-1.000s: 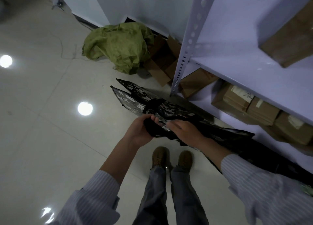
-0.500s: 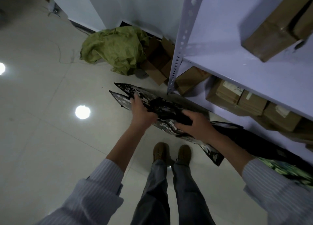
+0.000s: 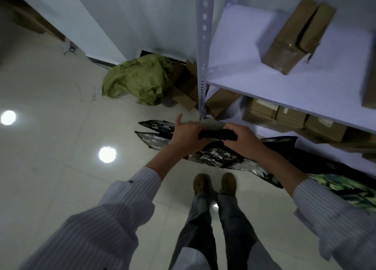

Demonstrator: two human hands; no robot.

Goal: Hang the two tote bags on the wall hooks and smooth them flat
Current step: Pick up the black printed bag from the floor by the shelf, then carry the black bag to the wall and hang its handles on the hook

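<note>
A grey-and-white camouflage tote bag (image 3: 215,158) hangs flat in front of me at mid-frame, its corners reaching left toward the floor. My left hand (image 3: 186,134) and my right hand (image 3: 241,136) are both closed on its bunched black handle (image 3: 216,134), a hand's width apart. A green camouflage tote bag (image 3: 345,188) shows at the right, under my right forearm. A dark flat panel (image 3: 317,158) lies between the two; I cannot tell which bag it belongs to. No wall hooks are visible.
A white metal shelf unit (image 3: 295,80) with a perforated upright (image 3: 203,52) stands on the right, holding brown cardboard boxes (image 3: 295,38). A crumpled green sack (image 3: 138,80) and open cartons lie against the wall. My shoes (image 3: 214,184) stand on a glossy tiled floor.
Both hands have lifted the grey camouflage bag higher and come closer together on its black handle. The view has tilted up, showing more of the shelf.
</note>
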